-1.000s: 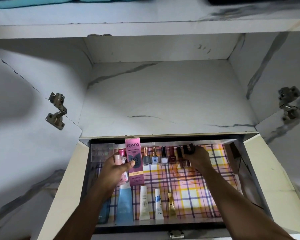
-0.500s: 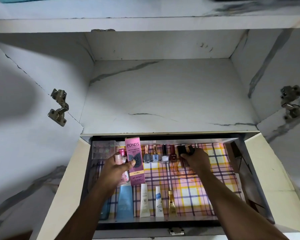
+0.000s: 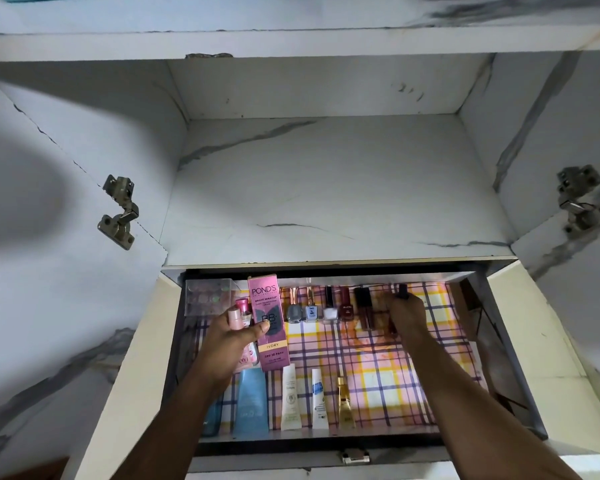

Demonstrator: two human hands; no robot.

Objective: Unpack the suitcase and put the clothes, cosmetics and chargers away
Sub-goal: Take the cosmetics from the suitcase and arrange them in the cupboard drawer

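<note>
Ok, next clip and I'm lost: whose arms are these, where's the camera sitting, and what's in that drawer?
There is no machine here. A person wears a camera on the head, looking down past both arms into an open drawer of a white cupboard. The drawer is lined with checked paper. Nail polish bottles stand in a row at the back, tubes lie along the front, and a clear plastic box sits in the back left corner. The left hand holds a pink carton and a small pink tube. The right hand grips a dark little bottle at the end of the row, apparently setting it down there.
</note>
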